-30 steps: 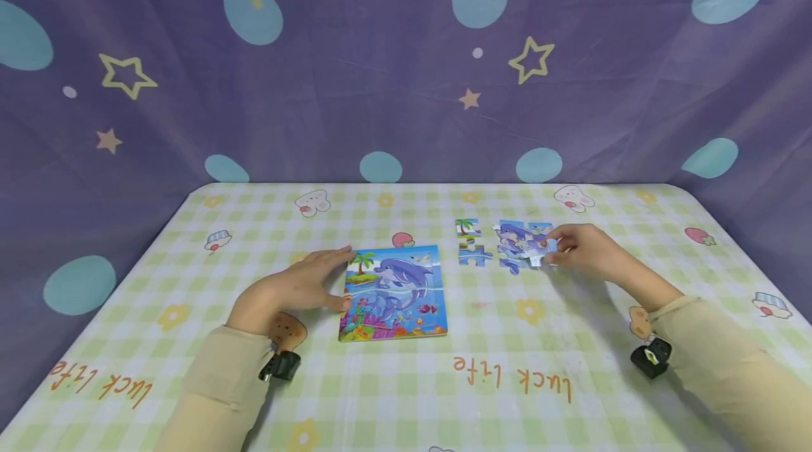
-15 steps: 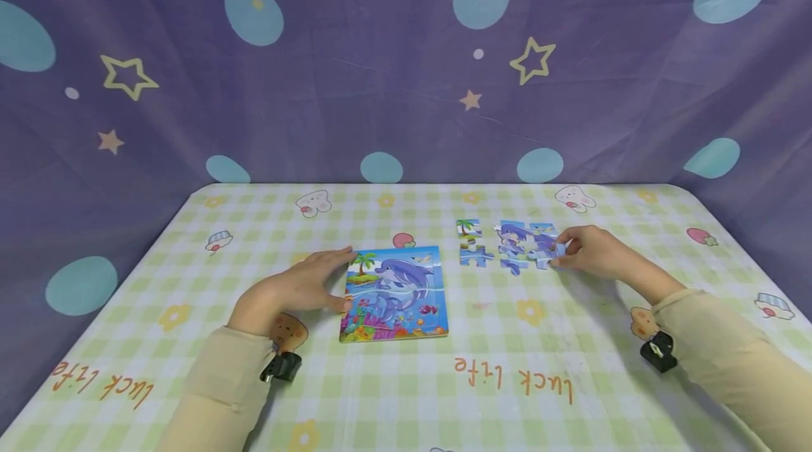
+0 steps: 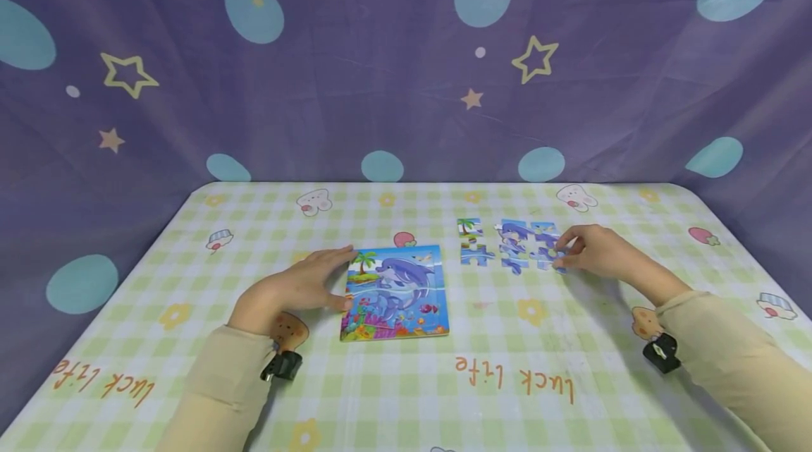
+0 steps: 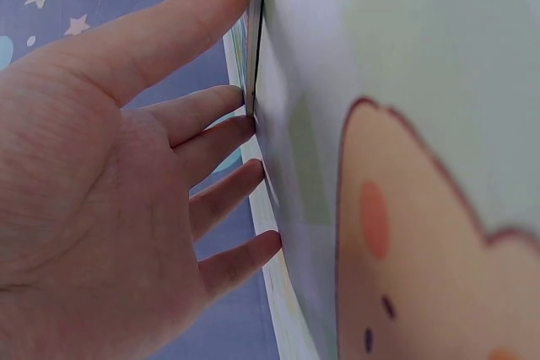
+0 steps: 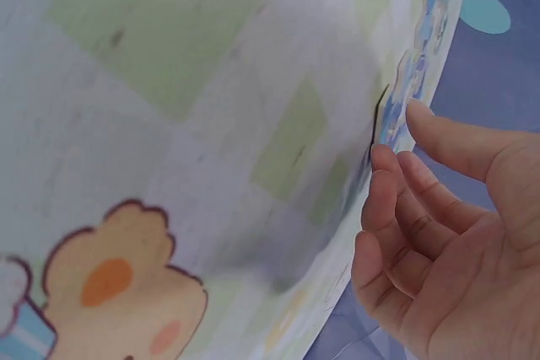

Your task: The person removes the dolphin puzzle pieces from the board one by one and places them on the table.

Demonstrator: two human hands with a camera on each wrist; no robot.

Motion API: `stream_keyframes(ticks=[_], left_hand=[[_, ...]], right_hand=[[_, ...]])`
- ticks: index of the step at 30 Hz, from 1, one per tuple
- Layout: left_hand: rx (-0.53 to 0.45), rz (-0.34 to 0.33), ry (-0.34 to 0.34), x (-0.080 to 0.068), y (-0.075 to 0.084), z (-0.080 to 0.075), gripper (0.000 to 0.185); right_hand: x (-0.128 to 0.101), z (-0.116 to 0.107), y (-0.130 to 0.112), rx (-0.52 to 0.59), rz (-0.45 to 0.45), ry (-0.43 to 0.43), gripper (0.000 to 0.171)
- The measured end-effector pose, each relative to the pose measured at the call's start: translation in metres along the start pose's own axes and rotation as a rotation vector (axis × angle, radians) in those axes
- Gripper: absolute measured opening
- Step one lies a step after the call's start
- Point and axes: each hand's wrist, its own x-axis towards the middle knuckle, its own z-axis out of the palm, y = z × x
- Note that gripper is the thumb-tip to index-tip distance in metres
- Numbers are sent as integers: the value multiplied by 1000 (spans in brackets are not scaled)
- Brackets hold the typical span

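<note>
A square dolphin picture board (image 3: 396,290) lies flat left of centre in the head view. My left hand (image 3: 294,290) rests along its left side, fingers spread and fairly straight; in the left wrist view the thumb (image 4: 194,23) is at the board's edge. To the right lie loose jigsaw pieces: a palm-tree piece (image 3: 469,227), a blue piece (image 3: 474,255) below it, and dolphin pieces (image 3: 512,237). My right hand (image 3: 593,251) pinches the right side of a blue-purple jigsaw piece (image 3: 547,257) low at the table, its thumb (image 5: 430,128) and curled index finger at the edge.
A checked tablecloth (image 3: 406,395) with printed cartoons and lettering covers the table. Behind it hangs a purple curtain (image 3: 317,99) with stars and dots. A black wrist camera (image 3: 662,353) sits at the right sleeve, another wrist camera (image 3: 282,366) at the left.
My right hand has brought the jigsaw piece down and slightly right, from tilted over the other pieces to lying level beside them. The left hand and the board have stayed put.
</note>
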Motion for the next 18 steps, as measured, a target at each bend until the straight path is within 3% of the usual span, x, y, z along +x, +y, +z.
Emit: stream_keyframes(ticks=[18], left_hand=[[0,1,1,1,-1,0,89]], right_hand=[[0,20,-52,138,-195,53,22]])
